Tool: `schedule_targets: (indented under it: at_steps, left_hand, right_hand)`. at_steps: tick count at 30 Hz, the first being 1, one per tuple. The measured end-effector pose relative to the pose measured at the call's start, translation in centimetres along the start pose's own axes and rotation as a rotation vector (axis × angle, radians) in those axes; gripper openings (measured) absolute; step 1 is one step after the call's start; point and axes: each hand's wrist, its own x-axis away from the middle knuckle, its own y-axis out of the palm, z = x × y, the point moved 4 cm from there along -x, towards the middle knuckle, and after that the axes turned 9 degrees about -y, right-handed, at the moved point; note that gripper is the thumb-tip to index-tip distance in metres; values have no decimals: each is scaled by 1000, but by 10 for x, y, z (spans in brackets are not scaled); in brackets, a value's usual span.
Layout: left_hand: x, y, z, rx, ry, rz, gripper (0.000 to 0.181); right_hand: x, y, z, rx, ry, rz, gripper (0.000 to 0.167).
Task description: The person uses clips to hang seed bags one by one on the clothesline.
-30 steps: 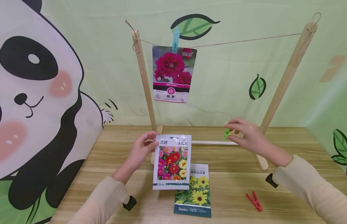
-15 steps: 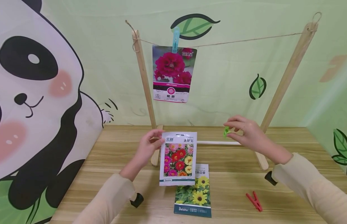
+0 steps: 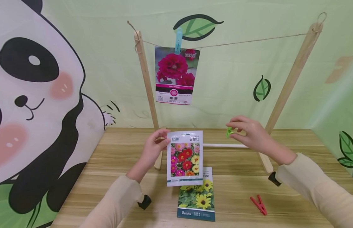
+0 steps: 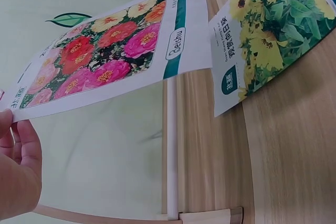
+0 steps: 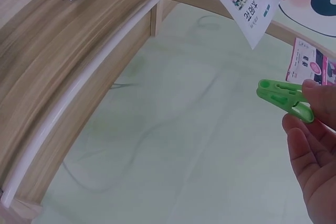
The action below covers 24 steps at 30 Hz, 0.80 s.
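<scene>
My left hand point(image 3: 153, 147) pinches the upper left corner of a white seed packet point(image 3: 185, 158) printed with red, pink and yellow flowers. The packet is held above the table and partly covers a sunflower seed packet point(image 3: 197, 201) lying there. In my right hand point(image 3: 249, 131) a green clothespin point(image 5: 283, 97) is pinched between thumb and fingers; its jaw end points away from the hand, with nothing between the jaws. Up on the twine point(image 3: 250, 40), a light blue clothespin point(image 3: 178, 41) holds a hollyhock seed packet point(image 3: 176, 76) near the left post.
A red clothespin point(image 3: 259, 205) lies on the wooden table point(image 3: 227, 196) at the right front. Two wooden posts point(image 3: 293, 79) carry the twine, and a white rod point(image 3: 222, 145) joins their feet. Behind stands a pale green backdrop with a panda drawing point(image 3: 36, 104).
My left hand has moved right and slightly upward with the flower packet, which covers more of the sunflower packet's top. The right hand with the green clothespin has barely shifted.
</scene>
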Motion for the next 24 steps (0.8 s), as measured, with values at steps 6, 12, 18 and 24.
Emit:
schedule_targets:
  at_steps: [6,12,18,24]
  left_hand:
    - [-4,2,1,19,0,26,29]
    - [-6,5,6,33,3,40,28]
    - [-8,8,12,48,13,44,29]
    - [-11,12,17,71,41,31,31]
  right_hand:
    - [-3,-1,0,12,-1,-10,32]
    - [-6,-4,1,29,-9,6,32]
    - [-10,-8,2,34,-3,12,32]
    - [-14,-13,2,31,-13,30,31]
